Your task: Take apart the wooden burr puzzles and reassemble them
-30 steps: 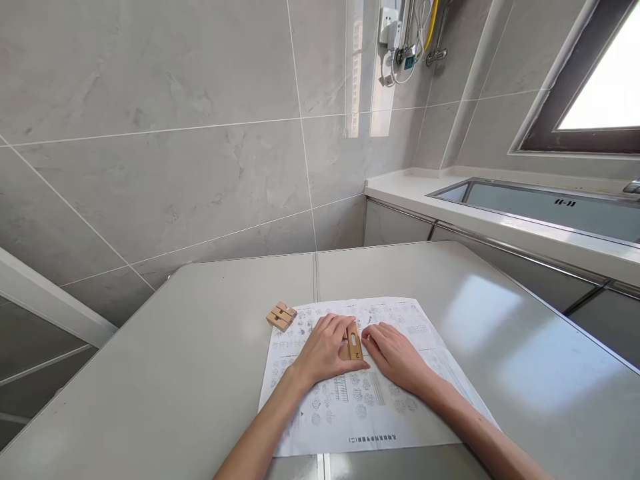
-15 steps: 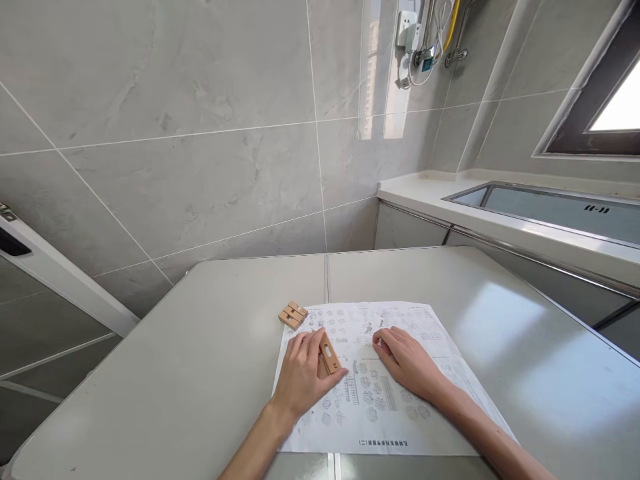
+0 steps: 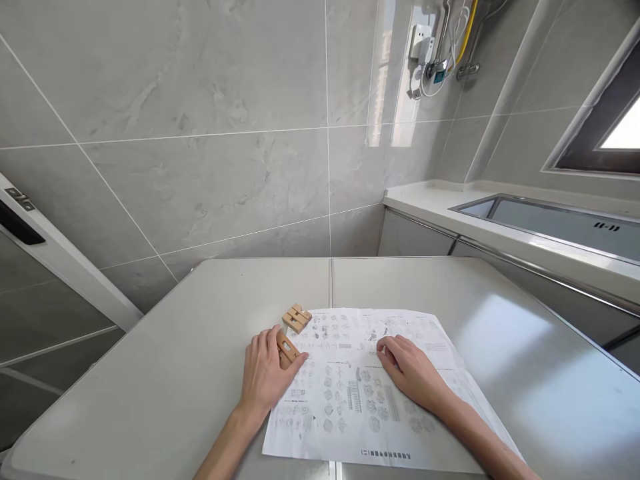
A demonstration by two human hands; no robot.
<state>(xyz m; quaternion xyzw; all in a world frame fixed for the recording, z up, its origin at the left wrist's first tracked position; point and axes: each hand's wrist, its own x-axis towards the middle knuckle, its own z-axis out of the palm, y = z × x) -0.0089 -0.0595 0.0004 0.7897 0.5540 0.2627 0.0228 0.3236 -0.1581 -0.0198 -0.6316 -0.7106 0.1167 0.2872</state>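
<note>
My left hand [image 3: 265, 373] lies on the grey table at the left edge of a printed paper sheet [image 3: 365, 393]. Its fingers and thumb are closed round a small notched wooden piece [image 3: 286, 349] that rests on the table. Just beyond that piece sits a small cluster of wooden pieces [image 3: 297, 318] at the sheet's top left corner. My right hand [image 3: 410, 370] rests palm down on the middle of the sheet with its fingers stretched out, holding nothing.
The grey table [image 3: 165, 380] has a seam down its middle and stands against a tiled wall. A white counter with a steel sink [image 3: 550, 217] runs along the right. Pipes and a socket [image 3: 440, 47] hang on the wall above.
My left hand has slid the single wooden piece leftward from the sheet's middle to its left edge, near the cluster. The right hand stayed on the paper. The view has shifted left.
</note>
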